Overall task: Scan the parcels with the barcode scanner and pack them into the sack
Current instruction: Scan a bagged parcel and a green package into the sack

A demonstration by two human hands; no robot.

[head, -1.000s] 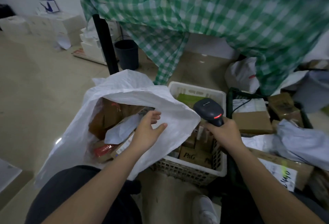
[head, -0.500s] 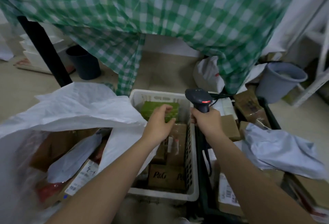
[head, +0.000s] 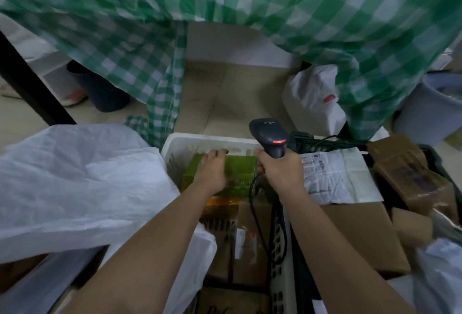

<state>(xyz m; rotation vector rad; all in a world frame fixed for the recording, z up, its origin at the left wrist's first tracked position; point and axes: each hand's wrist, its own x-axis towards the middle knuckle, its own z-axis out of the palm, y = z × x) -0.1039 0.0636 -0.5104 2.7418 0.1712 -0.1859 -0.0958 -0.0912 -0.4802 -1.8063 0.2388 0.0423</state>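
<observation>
— Since a moment ago the left hand (head: 211, 175) has left the sack's mouth and gone deeper into the white basket (head: 200, 140); it now lies flat on the green parcel (head: 238, 171), fingers reaching over its far edge.

— Has it got hold of it?

— Touching, palm down, fingers curling over the back. Whether it truly grips yet, I cannot tell. The right hand (head: 281, 172) is clenched round the handle of the barcode scanner (head: 270, 138), red light showing, held just beside the parcel at the basket's rim.

— How will that parcel handle?

— It looks like a stiff, boxy thing with a glossy wrap, so likely a bit slippery and not heavy. I'd take it by the far edge and a side, thumb underneath, rather than pinch the film.

— And where does it go?

— Once scanned, into the white sack (head: 75, 178), which sits just left of the basket with brown boxes (head: 360, 228) crowding the right.
</observation>
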